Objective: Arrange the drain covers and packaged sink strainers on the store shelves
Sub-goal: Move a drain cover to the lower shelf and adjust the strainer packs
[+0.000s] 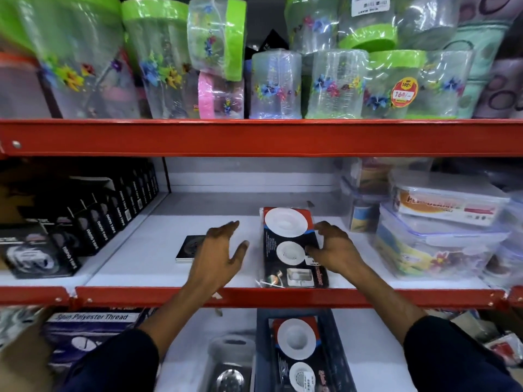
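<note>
On the white shelf (135,267), a square drain cover (188,248) is partly hidden by the left hand (216,254), fingers spread wide and empty, while the packaged sink strainer (291,247) just right is touched by the right hand (335,250), fingers loosely curled along its edge.

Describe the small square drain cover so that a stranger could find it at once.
Look at the middle shelf, white between two red rails. The drain cover lies flat there, right of the black boxes, partly under the left hand. Unlike the long packaged sink strainers beside it, it is small, square, dark and unwrapped.
</note>
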Available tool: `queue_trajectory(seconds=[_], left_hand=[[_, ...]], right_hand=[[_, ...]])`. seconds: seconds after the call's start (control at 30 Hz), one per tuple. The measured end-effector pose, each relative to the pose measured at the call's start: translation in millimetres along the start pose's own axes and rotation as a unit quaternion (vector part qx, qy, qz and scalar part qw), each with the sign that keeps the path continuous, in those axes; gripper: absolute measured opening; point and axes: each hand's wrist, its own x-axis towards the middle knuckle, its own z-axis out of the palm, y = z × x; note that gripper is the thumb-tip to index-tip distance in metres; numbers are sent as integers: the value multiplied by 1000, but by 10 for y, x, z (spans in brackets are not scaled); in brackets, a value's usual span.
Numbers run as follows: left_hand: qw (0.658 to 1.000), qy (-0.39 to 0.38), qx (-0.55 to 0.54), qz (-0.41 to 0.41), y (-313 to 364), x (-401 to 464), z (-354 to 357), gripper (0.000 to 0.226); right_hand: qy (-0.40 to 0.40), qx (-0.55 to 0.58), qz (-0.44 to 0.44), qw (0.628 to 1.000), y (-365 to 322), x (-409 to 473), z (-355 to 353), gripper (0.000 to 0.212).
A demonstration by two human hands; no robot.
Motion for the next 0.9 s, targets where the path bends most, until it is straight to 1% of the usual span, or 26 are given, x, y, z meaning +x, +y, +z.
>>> queue_trajectory(seconds=[0.07, 0.13, 0.23, 0.3, 0.4, 0.5, 0.6, 0.67, 0.77, 0.9], left_hand=[[995, 49, 78, 45, -286, -157, -151, 62], [989, 55, 121, 62, -578, -293, -263, 67], [986, 34, 154, 49, -978, -446, -358, 72], [986, 20, 162, 44, -1162, -480, -377, 72], [984, -4, 174, 26, -1385, -487, -372, 69], [984, -14, 177, 21, -1438, -474, -322, 70], [986, -16, 167, 26, -1457, -471, -313, 73], [986, -18, 165, 26, -1465, -474, -306, 76], [986, -17, 163, 24, -1468, -465, -304, 78], [986, -14, 162, 25, -1466, -472, -302, 79]], right_hand=[[35, 15, -81, 996, -217, -22, 76, 60], [25, 26, -146, 989, -455, -22, 191, 60], [-52, -22, -249, 967, -862, 79, 516, 60], [-111, -70, -289, 948, -1103, 219, 768, 66], [-198, -113, -280, 932, -1453, 464, 1134, 81], [-248, -164, -262, 918, -1646, 680, 1359, 98], [-293, -198, -245, 903, -1710, 844, 1492, 107], [-302, -195, -244, 901, -1714, 886, 1514, 109], [-278, -194, -261, 904, -1690, 913, 1525, 104], [-244, -193, -277, 909, -1630, 829, 1424, 106]])
